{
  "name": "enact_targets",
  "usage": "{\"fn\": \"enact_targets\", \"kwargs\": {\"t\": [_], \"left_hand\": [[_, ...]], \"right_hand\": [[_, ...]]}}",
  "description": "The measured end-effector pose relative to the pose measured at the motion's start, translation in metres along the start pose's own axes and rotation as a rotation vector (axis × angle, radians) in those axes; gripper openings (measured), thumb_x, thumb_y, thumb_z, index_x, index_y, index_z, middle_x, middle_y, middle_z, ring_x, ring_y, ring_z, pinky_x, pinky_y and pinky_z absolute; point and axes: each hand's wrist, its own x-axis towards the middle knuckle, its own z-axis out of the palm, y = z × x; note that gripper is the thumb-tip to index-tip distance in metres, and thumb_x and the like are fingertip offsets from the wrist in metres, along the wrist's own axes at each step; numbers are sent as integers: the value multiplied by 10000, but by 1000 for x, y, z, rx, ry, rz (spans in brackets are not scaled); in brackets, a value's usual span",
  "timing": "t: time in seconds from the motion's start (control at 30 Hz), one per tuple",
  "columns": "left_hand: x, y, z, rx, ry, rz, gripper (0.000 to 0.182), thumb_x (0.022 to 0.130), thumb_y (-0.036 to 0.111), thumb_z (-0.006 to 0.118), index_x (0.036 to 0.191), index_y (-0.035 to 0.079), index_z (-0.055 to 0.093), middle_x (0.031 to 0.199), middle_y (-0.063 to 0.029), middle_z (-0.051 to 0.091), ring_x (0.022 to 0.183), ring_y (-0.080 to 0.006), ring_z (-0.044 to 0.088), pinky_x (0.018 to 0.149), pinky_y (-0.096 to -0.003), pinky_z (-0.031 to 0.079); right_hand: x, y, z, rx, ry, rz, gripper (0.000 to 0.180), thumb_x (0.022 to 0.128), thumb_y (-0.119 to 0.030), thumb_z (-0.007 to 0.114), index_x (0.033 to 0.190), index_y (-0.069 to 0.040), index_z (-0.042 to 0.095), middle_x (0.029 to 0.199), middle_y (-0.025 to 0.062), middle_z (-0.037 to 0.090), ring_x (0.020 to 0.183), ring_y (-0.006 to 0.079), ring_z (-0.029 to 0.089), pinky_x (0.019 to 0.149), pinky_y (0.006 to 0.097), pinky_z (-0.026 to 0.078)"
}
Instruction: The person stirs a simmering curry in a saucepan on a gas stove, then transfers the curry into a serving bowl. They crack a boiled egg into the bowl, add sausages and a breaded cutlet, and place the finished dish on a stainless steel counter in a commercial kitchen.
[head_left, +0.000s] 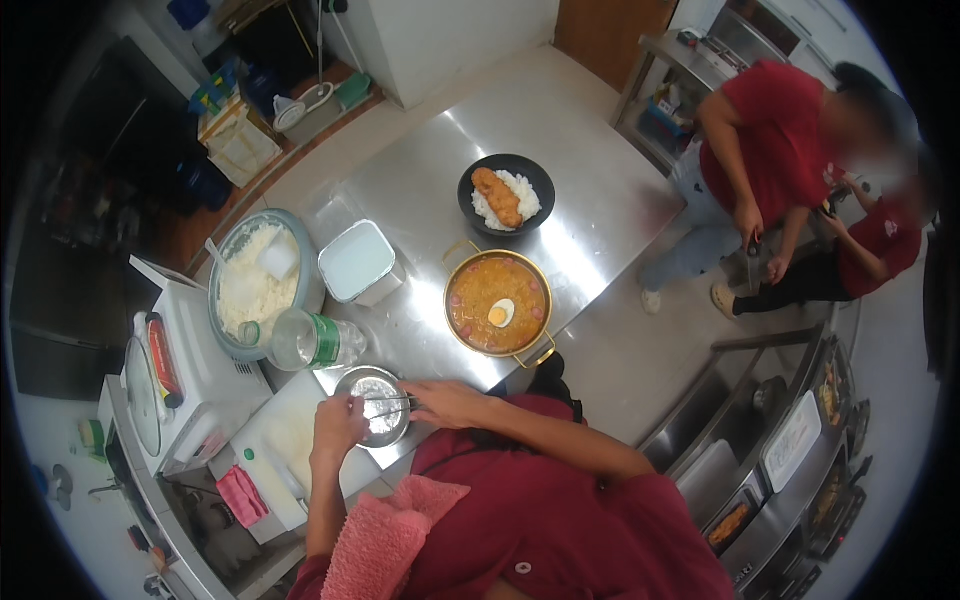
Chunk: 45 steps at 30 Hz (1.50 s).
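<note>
Over a round metal bowl (386, 435), both of my hands are at a thin metal utensil with two slim arms (386, 411), probably tongs. My right hand (448, 405) grips its right end. At its left end are the curled fingers of my left hand (339, 426), which hide that tip. The bowl looks shiny inside; its contents are hard to make out. Just beyond it, a clear plastic bottle with a green label (322, 341) lies on its side. A two-handled golden pan (452, 330) holds orange-brown soup with noodles, pink slices and half a boiled egg (501, 313).
A black bowl (547, 202) holds rice and a breaded cutlet. Left are a white tub (358, 262), a large basin of rice (307, 262), a white cutting board (352, 465) and a microwave oven (217, 375). Two people (776, 135) stand beyond the steel table (420, 187).
</note>
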Motion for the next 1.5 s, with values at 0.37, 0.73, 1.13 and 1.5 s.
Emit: {"fn": "enact_targets", "kwargs": {"t": [0.37, 0.73, 1.13, 1.5], "left_hand": [[132, 95, 42, -349, 215, 492, 212, 853, 41, 589, 1048, -4, 659, 967, -168, 710, 867, -258, 710, 768, -353, 574], [224, 124, 80, -118, 295, 405, 280, 883, 103, 589, 1135, 7, 666, 1017, -194, 706, 908, -364, 690, 829, -437, 551], [47, 144, 164, -1116, -1054, -159, 452, 1019, 290, 574, 1332, -27, 495, 1295, -178, 590, 1170, -237, 600, 1009, -360, 510], [49, 133, 206, -1624, -741, -274, 389, 1036, 178, 527, 1339, -49, 440, 1381, -235, 506, 1294, -331, 518, 1118, -439, 434]], "right_hand": [[-136, 32, -39, 781, 384, 684, 385, 997, -297, 602, 1258, -14, 603, 984, 92, 696, 843, 164, 655, 713, 313, 554], [-134, 74, -29, 1035, 985, 689, 417, 1001, -308, 609, 1261, 8, 526, 1011, 93, 635, 874, 154, 630, 713, 304, 571], [-92, 97, -143, 143, 1024, 471, 327, 975, -254, 596, 1183, -3, 622, 1054, 199, 658, 920, 320, 662, 806, 408, 530], [10, 86, -193, -233, 663, 221, 208, 955, -99, 564, 1113, 8, 646, 1034, 200, 647, 990, 394, 609, 894, 458, 488]]}}
